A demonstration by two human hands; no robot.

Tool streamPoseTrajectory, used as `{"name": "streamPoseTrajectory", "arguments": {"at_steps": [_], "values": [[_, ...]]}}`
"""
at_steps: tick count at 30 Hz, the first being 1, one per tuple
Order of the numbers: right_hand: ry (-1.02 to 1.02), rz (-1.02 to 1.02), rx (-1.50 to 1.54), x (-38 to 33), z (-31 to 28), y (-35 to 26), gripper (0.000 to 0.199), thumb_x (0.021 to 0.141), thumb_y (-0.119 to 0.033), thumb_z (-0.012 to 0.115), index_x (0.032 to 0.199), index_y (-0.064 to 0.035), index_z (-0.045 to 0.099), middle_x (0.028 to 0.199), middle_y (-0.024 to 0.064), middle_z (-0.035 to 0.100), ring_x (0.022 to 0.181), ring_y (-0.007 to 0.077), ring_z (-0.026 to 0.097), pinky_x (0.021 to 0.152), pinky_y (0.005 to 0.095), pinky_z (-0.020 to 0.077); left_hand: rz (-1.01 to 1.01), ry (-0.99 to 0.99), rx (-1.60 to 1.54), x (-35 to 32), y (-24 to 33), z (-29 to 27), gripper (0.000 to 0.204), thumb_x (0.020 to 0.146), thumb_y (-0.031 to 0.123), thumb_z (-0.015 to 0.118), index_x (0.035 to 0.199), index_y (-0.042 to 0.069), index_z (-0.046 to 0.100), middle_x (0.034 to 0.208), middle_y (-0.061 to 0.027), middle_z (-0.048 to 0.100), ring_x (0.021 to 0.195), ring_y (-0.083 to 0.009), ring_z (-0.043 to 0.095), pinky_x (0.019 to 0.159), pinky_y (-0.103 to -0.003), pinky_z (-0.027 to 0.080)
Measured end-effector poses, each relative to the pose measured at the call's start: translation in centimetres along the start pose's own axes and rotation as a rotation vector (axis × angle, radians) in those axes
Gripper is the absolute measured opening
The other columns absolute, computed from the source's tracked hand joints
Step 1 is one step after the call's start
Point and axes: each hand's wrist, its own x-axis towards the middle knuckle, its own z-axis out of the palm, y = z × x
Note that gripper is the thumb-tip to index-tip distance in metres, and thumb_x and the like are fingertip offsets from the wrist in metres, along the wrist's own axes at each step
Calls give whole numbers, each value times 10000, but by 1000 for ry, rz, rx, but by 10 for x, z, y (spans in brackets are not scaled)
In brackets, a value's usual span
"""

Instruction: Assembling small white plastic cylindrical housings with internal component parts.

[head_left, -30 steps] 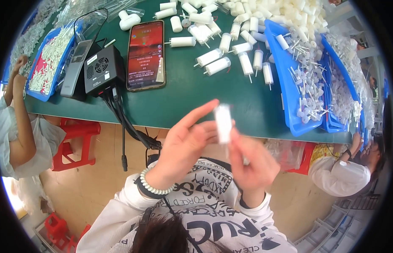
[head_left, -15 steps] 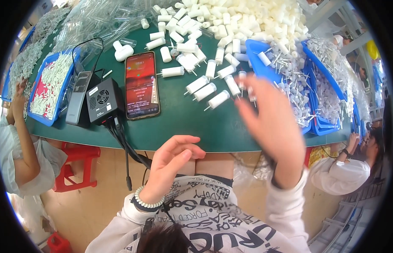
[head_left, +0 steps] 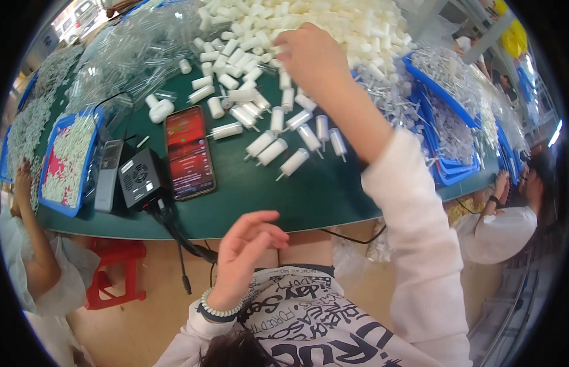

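My right hand (head_left: 315,61) reaches over the near edge of a large heap of cream-white foam cylinders (head_left: 358,24). Its fingers bend down at the heap; whether they grip a cylinder is not clear. Below it on the green table (head_left: 248,202) lie several white cylinders in clear sleeves with thin pins (head_left: 293,164). My left hand (head_left: 245,257), with a beaded bracelet at the wrist, hovers before the table's near edge. Its fingers are loosely curved, the thumb is apart, and nothing is in it.
A phone with a red screen (head_left: 190,153) lies left of the cylinders, beside a cabled black box (head_left: 141,177). Blue trays of pin-like white parts (head_left: 446,122) are at the right; another blue tray (head_left: 43,183) is at the left. Clear tubes (head_left: 138,55) are piled behind. Other people sit at both sides.
My right hand has moved away and leftward, from beside the blue trays to the foam heap. My left hand stays nearly in place. The view has shifted slightly.
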Motion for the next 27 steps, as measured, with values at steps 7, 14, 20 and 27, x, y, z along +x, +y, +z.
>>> {"name": "streamPoseTrajectory", "arguments": {"at_steps": [7,14,20,27], "values": [[-178,75,736,-144,-104,-73,265,622,-45,727,874,-61,642,822,75,628,764,233,596,687,305,473,159,124,-402,19,-1,26,473,924,233,443,1302,-16,306,1040,-129,545,849,-162,536,770,-282,442],[-26,591,385,-182,-122,40,235,676,-169,719,834,-26,620,811,107,603,798,248,570,673,313,457,51,136,-126,12,-13,18,188,811,-67,507,991,-13,508,1046,-127,558,840,-159,566,764,-269,457],[-263,583,-139,-197,-96,91,248,674,-228,697,815,-42,613,745,107,547,728,279,538,655,348,440,67,132,-109,13,-13,26,171,789,-84,531,941,-6,514,1069,-147,548,871,-182,575,799,-290,466],[-12,714,382,-195,-116,62,135,693,-71,571,795,-19,500,628,13,455,498,56,349,475,191,306,66,167,-58,17,-11,25,136,792,-76,546,894,4,505,1055,-138,551,888,-176,574,792,-280,467]]}}
